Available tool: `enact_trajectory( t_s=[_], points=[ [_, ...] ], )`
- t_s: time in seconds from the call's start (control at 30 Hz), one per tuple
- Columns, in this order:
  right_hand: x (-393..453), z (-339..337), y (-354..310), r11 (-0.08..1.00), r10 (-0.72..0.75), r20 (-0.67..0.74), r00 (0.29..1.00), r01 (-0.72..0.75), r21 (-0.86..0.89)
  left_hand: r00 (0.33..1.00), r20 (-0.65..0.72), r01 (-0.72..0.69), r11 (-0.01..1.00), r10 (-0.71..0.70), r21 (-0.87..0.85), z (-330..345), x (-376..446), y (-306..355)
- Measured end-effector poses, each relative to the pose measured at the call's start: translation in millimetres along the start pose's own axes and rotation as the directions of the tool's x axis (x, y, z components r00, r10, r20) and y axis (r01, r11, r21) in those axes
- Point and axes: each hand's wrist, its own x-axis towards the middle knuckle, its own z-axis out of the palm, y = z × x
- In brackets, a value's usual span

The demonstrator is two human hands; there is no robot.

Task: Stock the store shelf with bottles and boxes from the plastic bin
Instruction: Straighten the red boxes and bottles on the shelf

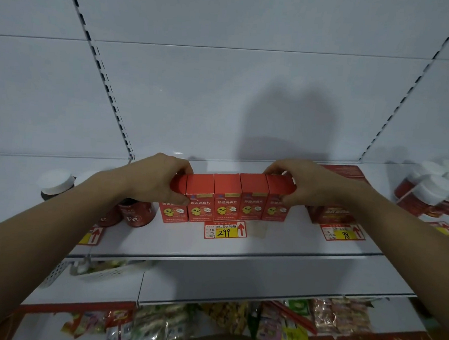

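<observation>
white store shelf [279, 241], red boxes [227, 196], pale slotted back panel [223, 91]

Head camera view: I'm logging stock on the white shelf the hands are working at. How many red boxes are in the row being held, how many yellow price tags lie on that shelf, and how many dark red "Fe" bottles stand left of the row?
Red boxes held in a row between left hand and right hand: 5
Yellow price tags: 4
Dark red "Fe" bottles: 2
Total: 11
</observation>
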Motion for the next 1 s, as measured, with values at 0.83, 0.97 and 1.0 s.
enact_trajectory(
  t_s=[0.83,0.97,1.0],
  points=[
    [7.9,7.1,1.0,1.0,0.0,-0.039,0.999,0.0,-0.022,0.996,-0.08,0.036,0.998,-0.04,-0.051,4.5,11.1,6.1],
    [6.4,6.0,1.4,0.999,0.012,-0.035,0.999,-0.013,-0.034,0.997,-0.063,0.033,0.997,-0.037,-0.063,4.9,13.2,7.8],
    [6.5,6.0,1.3,0.999,0.013,-0.033,0.999,-0.014,-0.036,0.998,-0.056,0.034,0.997,-0.038,-0.069,5.0,13.7,7.7]
  ],
)
